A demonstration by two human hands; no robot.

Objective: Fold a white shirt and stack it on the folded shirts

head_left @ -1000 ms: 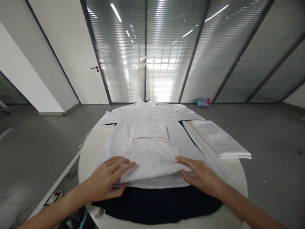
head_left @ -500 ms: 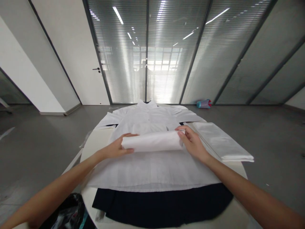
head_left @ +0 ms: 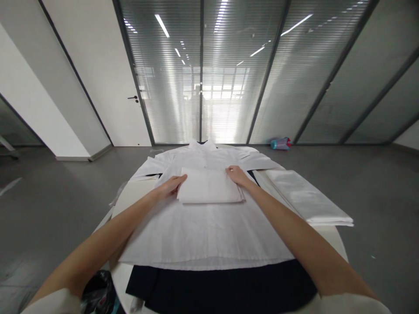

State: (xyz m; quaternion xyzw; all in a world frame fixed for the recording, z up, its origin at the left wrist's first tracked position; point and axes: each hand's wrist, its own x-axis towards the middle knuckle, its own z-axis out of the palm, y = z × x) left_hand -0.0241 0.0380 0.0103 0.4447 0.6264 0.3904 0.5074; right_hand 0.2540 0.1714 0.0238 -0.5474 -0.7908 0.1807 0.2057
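Note:
A folded white garment lies on top of a spread-out white shirt on a round white table. My left hand rests flat against the folded garment's left edge. My right hand presses on its far right corner. Both hands touch the fold with fingers extended, not gripping. The shirt's collar points away from me. A dark navy cloth lies beneath the shirt at the near edge.
A stack of folded white fabric sits on the table's right side. A black bag is on the floor at lower left. A blue and pink bottle lies by the glass wall. Grey floor surrounds the table.
Both hands lifted the shirt's lower fold from the near edge and carried it away from me, laying it flat over the smaller folded part at the shirt's chest.

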